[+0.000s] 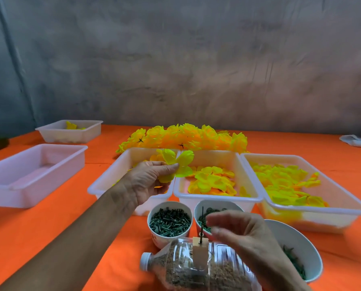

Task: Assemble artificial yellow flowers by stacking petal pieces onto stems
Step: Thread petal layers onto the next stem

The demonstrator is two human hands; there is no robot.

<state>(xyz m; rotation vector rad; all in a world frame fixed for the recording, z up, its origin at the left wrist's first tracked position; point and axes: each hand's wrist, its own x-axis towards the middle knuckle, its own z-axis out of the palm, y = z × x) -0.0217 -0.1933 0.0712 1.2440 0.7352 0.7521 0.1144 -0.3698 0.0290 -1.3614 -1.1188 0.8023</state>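
Left forearm extends from the lower left edge up toward centre, wrist bent slightly, back of the left hand (148, 181) facing the camera. Its thumb and fingertips (173, 166) meet in a pinch on a petal piece (176, 164), which fans out above and below the grip. Right hand (244, 234) enters from the lower right, raised, fingers loosely curled and pointing left, tips blurred; whether they pinch anything cannot be told

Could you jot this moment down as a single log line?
left hand: pinches yellow petal piece | right hand: open beside upright stem | stem: bare, on bottle
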